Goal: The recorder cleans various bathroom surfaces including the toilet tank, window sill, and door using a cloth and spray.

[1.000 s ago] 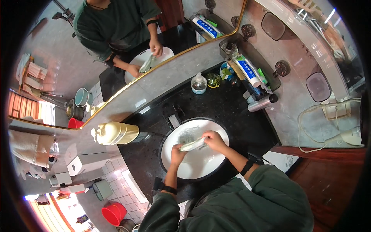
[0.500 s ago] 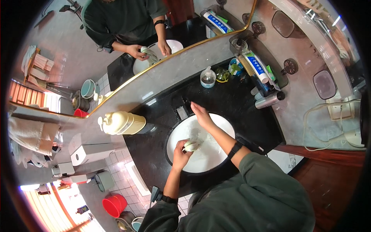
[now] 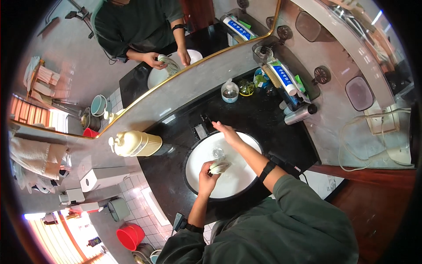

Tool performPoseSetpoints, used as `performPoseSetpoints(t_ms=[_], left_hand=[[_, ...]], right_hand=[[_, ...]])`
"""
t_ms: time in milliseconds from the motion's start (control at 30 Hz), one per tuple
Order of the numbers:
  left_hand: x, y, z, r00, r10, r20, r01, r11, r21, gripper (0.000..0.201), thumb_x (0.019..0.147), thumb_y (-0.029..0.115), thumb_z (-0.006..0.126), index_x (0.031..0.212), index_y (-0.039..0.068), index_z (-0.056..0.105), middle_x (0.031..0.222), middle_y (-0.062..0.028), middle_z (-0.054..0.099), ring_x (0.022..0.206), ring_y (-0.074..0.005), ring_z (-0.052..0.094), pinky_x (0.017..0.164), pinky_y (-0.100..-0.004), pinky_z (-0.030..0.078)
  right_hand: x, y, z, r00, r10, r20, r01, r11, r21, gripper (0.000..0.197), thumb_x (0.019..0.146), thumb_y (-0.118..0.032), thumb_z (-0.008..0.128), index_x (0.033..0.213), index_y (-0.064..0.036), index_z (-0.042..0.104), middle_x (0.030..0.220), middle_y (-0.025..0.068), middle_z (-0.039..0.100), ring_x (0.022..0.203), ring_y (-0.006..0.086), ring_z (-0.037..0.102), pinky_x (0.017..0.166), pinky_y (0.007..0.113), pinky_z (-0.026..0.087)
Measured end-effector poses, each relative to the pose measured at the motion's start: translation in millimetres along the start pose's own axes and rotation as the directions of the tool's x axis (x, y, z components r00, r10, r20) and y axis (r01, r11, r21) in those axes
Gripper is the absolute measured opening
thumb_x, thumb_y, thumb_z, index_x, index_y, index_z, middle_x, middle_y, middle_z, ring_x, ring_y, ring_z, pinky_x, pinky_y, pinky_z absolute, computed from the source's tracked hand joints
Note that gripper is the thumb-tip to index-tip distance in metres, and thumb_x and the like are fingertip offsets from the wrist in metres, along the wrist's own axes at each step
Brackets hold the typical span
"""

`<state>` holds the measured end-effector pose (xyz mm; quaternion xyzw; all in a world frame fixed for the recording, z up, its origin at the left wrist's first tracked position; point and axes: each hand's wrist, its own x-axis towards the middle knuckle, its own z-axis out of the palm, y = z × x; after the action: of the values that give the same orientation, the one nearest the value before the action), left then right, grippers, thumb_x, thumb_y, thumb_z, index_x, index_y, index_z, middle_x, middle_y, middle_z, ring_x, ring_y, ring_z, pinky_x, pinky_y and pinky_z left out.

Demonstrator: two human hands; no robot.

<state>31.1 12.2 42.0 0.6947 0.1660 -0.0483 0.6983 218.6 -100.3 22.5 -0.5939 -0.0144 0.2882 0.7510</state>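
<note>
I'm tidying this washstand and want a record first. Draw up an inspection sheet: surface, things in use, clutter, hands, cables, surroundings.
Surface: black countertop around a white basin.
Things in use: pale bundle over the basin, exact kind unclear.
Clutter: cream flask at left; clear bottle at the back; silver cylinder at right.
Hands: left hand grips the bundle; right hand, empty, is by the tap, contact unclear.
Cables: pale cord along the right wall.
Surroundings: red bucket on the tiled floor.
</note>
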Motion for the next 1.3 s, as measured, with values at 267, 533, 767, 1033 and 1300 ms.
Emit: performPoseSetpoints(t_ms=[267,533,767,1033,1300], left_hand=[[-6,6,15,0.986,0.011,0.164,0.001,0.998,-0.070,0.051,0.065,-0.019,0.060,0.111,0.003,0.059,0.110,-0.0049,0.061,0.103,-0.0139,0.058,0.086,-0.0254,0.047],[26,-101,-19,0.911,-0.399,-0.100,0.229,0.694,-0.682,0.053,0.098,0.052,0.046,0.118,0.003,0.056,0.116,-0.0120,0.062,0.110,-0.0270,0.059,0.100,-0.0415,0.045],[39,-80,11,0.890,-0.391,0.235,0.382,0.358,-0.852,0.042,0.098,0.048,0.052,0.106,0.007,0.058,0.103,-0.0130,0.065,0.096,-0.0259,0.065,0.089,-0.0418,0.053],[53,-35,13,0.961,-0.259,0.100,0.259,0.707,-0.659,0.026,0.087,0.001,0.060,0.113,0.006,0.058,0.101,-0.0140,0.064,0.094,-0.0240,0.064,0.081,-0.0369,0.056],[69,-2,-14,0.861,-0.208,0.465,0.377,0.874,-0.306,0.032,0.094,0.017,0.066,0.121,0.000,0.062,0.081,-0.0056,0.064,0.076,-0.0148,0.064,0.072,-0.0296,0.054]], right_hand=[[-64,128,-12,0.798,0.578,0.168,-0.593,0.705,0.390,0.046,0.085,-0.035,0.070,0.118,-0.0055,0.056,0.111,0.0149,0.062,0.094,0.0279,0.065,0.082,0.044,0.055],[-82,158,26,0.752,0.591,-0.293,-0.430,0.776,0.461,0.029,0.084,-0.021,0.054,0.104,-0.0020,0.062,0.101,0.0113,0.064,0.093,0.0247,0.064,0.078,0.040,0.052],[-98,114,34,0.771,0.568,-0.290,-0.477,0.815,0.328,0.057,0.095,-0.057,0.048,0.114,-0.0050,0.058,0.116,0.0105,0.060,0.110,0.0232,0.058,0.093,0.035,0.046],[-108,77,-4,0.694,0.617,0.372,-0.695,0.438,0.571,0.061,0.091,-0.061,0.054,0.131,-0.0148,0.050,0.131,0.0146,0.056,0.113,0.0345,0.060,0.090,0.059,0.051],[-101,69,-6,0.581,0.429,0.692,-0.758,0.596,0.267,0.052,0.088,-0.026,0.073,0.128,-0.0056,0.047,0.112,0.0196,0.065,0.097,0.0178,0.068,0.069,0.026,0.060]])
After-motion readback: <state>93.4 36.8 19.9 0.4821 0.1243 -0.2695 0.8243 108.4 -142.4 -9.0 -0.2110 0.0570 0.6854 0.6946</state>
